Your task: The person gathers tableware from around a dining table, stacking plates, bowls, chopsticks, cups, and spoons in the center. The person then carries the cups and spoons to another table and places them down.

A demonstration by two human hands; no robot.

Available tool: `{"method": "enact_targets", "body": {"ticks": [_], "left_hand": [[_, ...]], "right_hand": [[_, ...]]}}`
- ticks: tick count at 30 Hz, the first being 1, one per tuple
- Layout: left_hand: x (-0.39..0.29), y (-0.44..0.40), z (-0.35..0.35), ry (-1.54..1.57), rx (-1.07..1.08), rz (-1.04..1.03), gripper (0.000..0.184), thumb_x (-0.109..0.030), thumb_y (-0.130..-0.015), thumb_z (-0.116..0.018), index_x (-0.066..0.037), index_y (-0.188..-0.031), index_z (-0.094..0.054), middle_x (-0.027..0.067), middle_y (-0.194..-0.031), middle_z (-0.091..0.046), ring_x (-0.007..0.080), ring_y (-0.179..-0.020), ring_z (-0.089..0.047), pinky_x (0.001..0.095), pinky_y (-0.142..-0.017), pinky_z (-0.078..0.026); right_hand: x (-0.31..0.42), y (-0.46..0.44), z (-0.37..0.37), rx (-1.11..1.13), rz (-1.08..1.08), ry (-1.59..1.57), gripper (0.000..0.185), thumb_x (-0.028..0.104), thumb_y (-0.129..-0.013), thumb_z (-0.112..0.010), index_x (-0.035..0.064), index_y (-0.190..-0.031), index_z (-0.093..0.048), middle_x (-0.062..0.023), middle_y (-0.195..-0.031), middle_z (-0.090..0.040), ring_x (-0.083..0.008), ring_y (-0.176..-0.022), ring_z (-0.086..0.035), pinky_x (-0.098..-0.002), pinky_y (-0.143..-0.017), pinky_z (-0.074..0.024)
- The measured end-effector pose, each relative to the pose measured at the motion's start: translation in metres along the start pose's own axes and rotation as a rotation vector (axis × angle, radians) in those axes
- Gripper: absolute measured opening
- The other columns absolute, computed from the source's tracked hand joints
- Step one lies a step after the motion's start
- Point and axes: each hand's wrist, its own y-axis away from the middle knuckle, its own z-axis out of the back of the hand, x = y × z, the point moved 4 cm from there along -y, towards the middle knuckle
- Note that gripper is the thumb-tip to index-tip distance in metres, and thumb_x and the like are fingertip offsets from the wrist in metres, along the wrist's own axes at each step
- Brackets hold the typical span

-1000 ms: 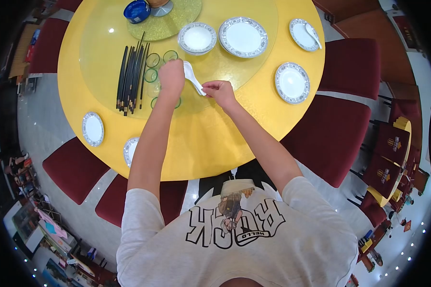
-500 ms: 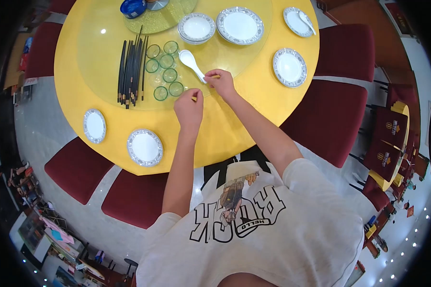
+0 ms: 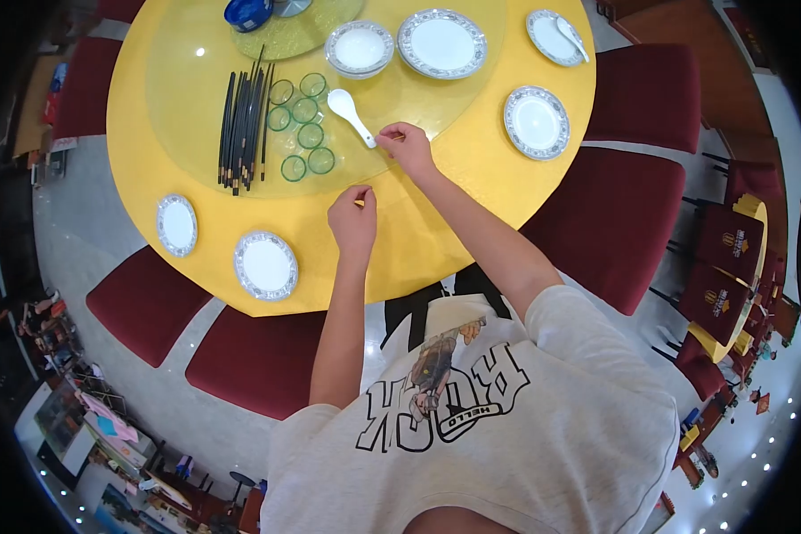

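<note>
The fingertips of my right hand (image 3: 407, 147) pinch the handle end of a white spoon (image 3: 347, 111), whose bowl points up and left over the glass turntable. Below and left of it, my left hand (image 3: 353, 218) is closed over the yellow cloth, with nothing visible in its fingers. Several green-rimmed glasses (image 3: 304, 110) stand left of the spoon. Beyond them lies a bundle of black chopsticks (image 3: 240, 129). A stack of bowls (image 3: 360, 48) and a stack of plates (image 3: 442, 44) sit above the spoon.
Small plates (image 3: 266, 265) are spaced along the edge of the yellow table (image 3: 454, 209); the upper right plate (image 3: 552, 37) bears a spoon (image 3: 572, 39). A blue container (image 3: 247, 13) is at the top. Dark red chairs (image 3: 610, 227) surround the table.
My left hand has drawn back from the glasses and spoon bowl toward the near table edge, uncovering them. My right hand remains at the spoon handle. The view has shifted.
</note>
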Motion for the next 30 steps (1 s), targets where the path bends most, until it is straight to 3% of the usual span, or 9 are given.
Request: {"method": "enact_targets", "body": {"ticks": [5,10,15,17,19,22,25,29,30], "left_hand": [[-0.024,0.002,-0.032,-0.076,0.063,0.015,0.014,-0.013,-0.08,-0.063,-0.002,-0.087,-0.068,0.0095,-0.068,-0.064,0.0177,-0.057,-0.059,0.0288,-0.058,-0.046],[-0.085,-0.003,-0.108,-0.121,0.225,-0.065,0.013,-0.012,-0.08,-0.063,-0.002,-0.086,-0.067,0.0108,-0.063,-0.06,0.022,-0.054,-0.057,0.0315,-0.054,-0.045],[-0.155,-0.041,-0.207,-0.108,0.311,-0.236,0.012,-0.01,-0.078,-0.062,-0.003,-0.086,-0.067,0.0112,-0.066,-0.059,0.0236,-0.059,-0.058,0.0334,-0.056,-0.045],[-0.186,-0.069,-0.253,-0.221,0.331,-0.406,0.015,-0.008,-0.078,-0.062,-0.001,-0.091,-0.066,0.0092,-0.072,-0.06,0.0191,-0.063,-0.058,0.0312,-0.06,-0.046],[-0.206,-0.102,-0.304,-0.248,0.336,-0.47,0.022,-0.009,-0.078,-0.062,0.0,-0.098,-0.063,0.0114,-0.082,-0.062,0.0222,-0.072,-0.061,0.0337,-0.068,-0.048],[-0.239,-0.152,-0.373,-0.238,0.324,-0.546,0.034,-0.012,-0.077,-0.061,-0.001,-0.109,-0.058,0.014,-0.097,-0.059,0.0243,-0.08,-0.062,0.0366,-0.074,-0.049],[-0.265,-0.202,-0.425,-0.241,0.271,-0.522,0.043,-0.016,-0.075,-0.062,0.001,-0.114,-0.055,0.0154,-0.108,-0.056,0.0284,-0.089,-0.061,0.0397,-0.08,-0.049],[-0.283,-0.249,-0.47,-0.303,0.134,-0.545,0.043,-0.017,-0.075,-0.062,0.002,-0.112,-0.056,0.0175,-0.107,-0.058,0.0318,-0.094,-0.06,0.0417,-0.084,-0.048],[-0.283,-0.258,-0.481,-0.377,0.25,-0.563,0.048,-0.02,-0.075,-0.063,0.002,-0.117,-0.053,0.0207,-0.11,-0.057,0.0336,-0.1,-0.058,0.042,-0.087,-0.046]], "right_hand": [[0.024,0.018,0.038,0.077,0.081,0.087,0.019,0.016,-0.079,-0.067,-0.0005,-0.089,-0.065,-0.0054,-0.079,-0.065,-0.0117,-0.071,-0.06,-0.0272,-0.067,-0.0495],[0.069,0.035,0.154,0.143,0.085,-0.055,0.016,0.013,-0.082,-0.064,-0.0005,-0.09,-0.064,-0.0044,-0.077,-0.064,-0.0109,-0.07,-0.06,-0.025,-0.064,-0.0494],[0.025,-0.029,0.336,-0.275,-0.039,-0.126,0.014,0.013,-0.084,-0.061,0.0007,-0.09,-0.065,-0.003,-0.075,-0.064,-0.009,-0.066,-0.059,-0.0238,-0.059,-0.0492],[0.019,-0.061,0.397,-0.416,-0.017,-0.095,0.015,0.014,-0.084,-0.061,0.0008,-0.091,-0.066,-0.0031,-0.074,-0.064,-0.0097,-0.065,-0.06,-0.0242,-0.058,-0.0495],[0.014,-0.09,0.438,-0.508,0.037,-0.028,0.018,0.015,-0.084,-0.062,0.0003,-0.092,-0.066,-0.004,-0.072,-0.064,-0.011,-0.065,-0.062,-0.0248,-0.058,-0.0501],[0.019,-0.127,0.469,-0.534,0.043,0.051,0.023,0.017,-0.084,-0.061,0.0002,-0.099,-0.065,-0.007,-0.08,-0.065,-0.0133,-0.071,-0.064,-0.0259,-0.062,-0.0517],[0.021,-0.166,0.486,-0.547,0.208,0.307,0.034,0.021,-0.081,-0.062,0.0039,-0.111,-0.062,-0.0129,-0.106,-0.062,-0.024,-0.079,-0.065,-0.0334,-0.073,-0.0519],[0.018,-0.192,0.489,-0.547,0.204,0.44,0.034,0.022,-0.079,-0.063,0.0046,-0.108,-0.064,-0.014,-0.101,-0.065,-0.027,-0.081,-0.066,-0.0347,-0.076,-0.0511],[0.015,-0.195,0.49,-0.537,0.147,0.395,0.032,0.022,-0.078,-0.064,0.0049,-0.105,-0.065,-0.0133,-0.097,-0.066,-0.0265,-0.082,-0.066,-0.0345,-0.077,-0.0511]]}}
